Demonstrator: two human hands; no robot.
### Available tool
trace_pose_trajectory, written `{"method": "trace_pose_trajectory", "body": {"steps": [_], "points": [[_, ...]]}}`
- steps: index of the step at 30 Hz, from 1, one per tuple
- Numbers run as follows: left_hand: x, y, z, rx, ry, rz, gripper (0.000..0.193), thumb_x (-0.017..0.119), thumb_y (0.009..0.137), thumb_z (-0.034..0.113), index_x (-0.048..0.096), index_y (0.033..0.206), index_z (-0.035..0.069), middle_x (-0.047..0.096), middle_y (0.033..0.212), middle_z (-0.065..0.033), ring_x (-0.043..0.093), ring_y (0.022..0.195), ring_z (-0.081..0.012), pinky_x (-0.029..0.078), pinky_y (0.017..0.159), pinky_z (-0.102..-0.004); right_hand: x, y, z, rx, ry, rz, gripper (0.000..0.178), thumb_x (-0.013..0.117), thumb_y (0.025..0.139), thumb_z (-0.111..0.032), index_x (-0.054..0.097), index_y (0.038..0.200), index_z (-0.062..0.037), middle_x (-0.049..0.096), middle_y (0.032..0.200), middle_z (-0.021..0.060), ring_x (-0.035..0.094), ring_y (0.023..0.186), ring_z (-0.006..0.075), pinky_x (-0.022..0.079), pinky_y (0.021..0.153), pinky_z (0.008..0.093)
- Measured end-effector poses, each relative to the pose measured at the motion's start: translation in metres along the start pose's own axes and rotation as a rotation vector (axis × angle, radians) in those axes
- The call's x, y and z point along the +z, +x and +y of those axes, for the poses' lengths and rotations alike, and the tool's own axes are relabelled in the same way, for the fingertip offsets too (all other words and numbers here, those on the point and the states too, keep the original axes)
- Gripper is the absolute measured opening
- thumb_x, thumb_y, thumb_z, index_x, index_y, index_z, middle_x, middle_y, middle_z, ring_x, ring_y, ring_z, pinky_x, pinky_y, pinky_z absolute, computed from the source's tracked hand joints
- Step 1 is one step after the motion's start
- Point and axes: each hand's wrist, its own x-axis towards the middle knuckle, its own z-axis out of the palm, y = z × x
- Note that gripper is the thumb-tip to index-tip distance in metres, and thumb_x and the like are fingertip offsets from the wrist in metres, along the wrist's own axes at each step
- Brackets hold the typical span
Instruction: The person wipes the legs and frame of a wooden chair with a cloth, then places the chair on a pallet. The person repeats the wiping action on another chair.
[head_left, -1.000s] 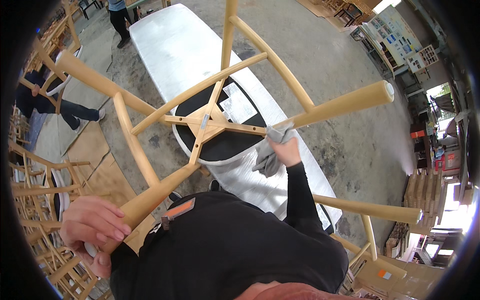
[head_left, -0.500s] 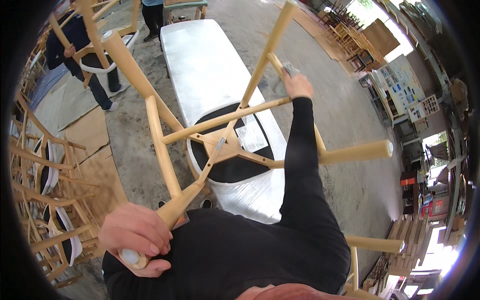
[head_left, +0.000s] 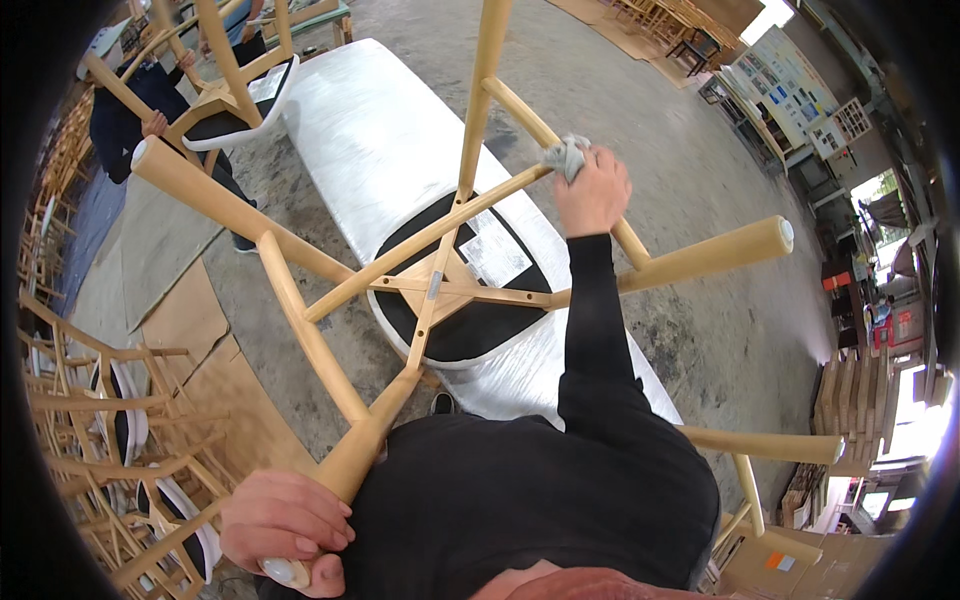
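Observation:
In front of me a wooden chair (head_left: 350, 400) is turned upside down, its legs pointing up and outward. Its round seat, with a black underside (head_left: 480, 342) and a white label, rests on a long table wrapped in shiny plastic (head_left: 350, 110). My left hand (head_left: 285, 525) grips the near leg close to its white-capped tip. My right hand (head_left: 593, 190) reaches far out and presses a grey cloth (head_left: 567, 157) onto the far stretcher, where the long crossbar meets it. The fingers of the right hand are bunched around the cloth.
At the far left a person (head_left: 130, 115) carries another upturned chair (head_left: 230, 120); a second person stands behind. Stacked chairs (head_left: 130, 430) fill the lower left beside cardboard sheets (head_left: 240, 385). Another chair's leg (head_left: 770, 443) juts out at my right. A display board (head_left: 785, 85) stands far right.
My right hand and the cloth have slid along the far stretcher to its joint with the crossbar. My view has shifted, and the person with the chair has come closer to the table.

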Motion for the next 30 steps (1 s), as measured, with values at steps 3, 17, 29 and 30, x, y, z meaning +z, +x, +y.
{"method": "trace_pose_trajectory", "body": {"steps": [3,17,29,30], "points": [[0.008,0.002,-0.010,0.022,0.009,0.114,0.031,0.073,0.079,0.005,0.048,0.097,0.005,0.064,0.069,-0.0065,0.066,0.055,-0.0191,0.058,0.055,-0.0328,-0.009,-0.018,0.005,-0.071,-0.024,0.165,0.036,0.078,0.067,-0.026,0.072,0.102,-0.0187,0.063,0.105,0.0016,0.057,0.102,0.0246,0.038,0.091,0.0454],[0.021,-0.003,-0.002,-0.005,0.153,0.217,0.030,0.069,0.085,0.016,0.042,0.095,0.009,0.060,0.069,-0.0021,0.058,0.049,-0.0124,0.052,0.054,-0.0270,-0.074,-0.120,-0.118,-0.094,1.604,-0.754,0.032,0.075,0.068,-0.009,0.065,0.097,-0.0013,0.065,0.095,0.0089,0.065,0.085,0.0184,0.051,0.075,0.0312],[0.021,0.004,-0.003,0.072,0.101,0.203,0.030,0.071,0.085,0.016,0.044,0.095,0.007,0.062,0.070,-0.0063,0.063,0.052,-0.0172,0.056,0.053,-0.0302,0.015,-0.003,-0.037,-0.154,0.471,0.285,0.026,0.076,0.068,-0.022,0.071,0.089,-0.0085,0.067,0.095,0.0083,0.061,0.090,0.0300,0.044,0.084,0.0419],[0.018,0.002,-0.012,0.065,0.125,0.224,0.033,0.073,0.084,0.018,0.042,0.094,0.009,0.060,0.067,-0.0010,0.060,0.050,-0.0120,0.054,0.051,-0.0258,0.020,-0.013,-0.049,-0.087,0.442,0.254,0.024,0.076,0.068,-0.022,0.070,0.088,-0.0087,0.067,0.094,0.0079,0.060,0.091,0.0298,0.042,0.085,0.0420]]}}
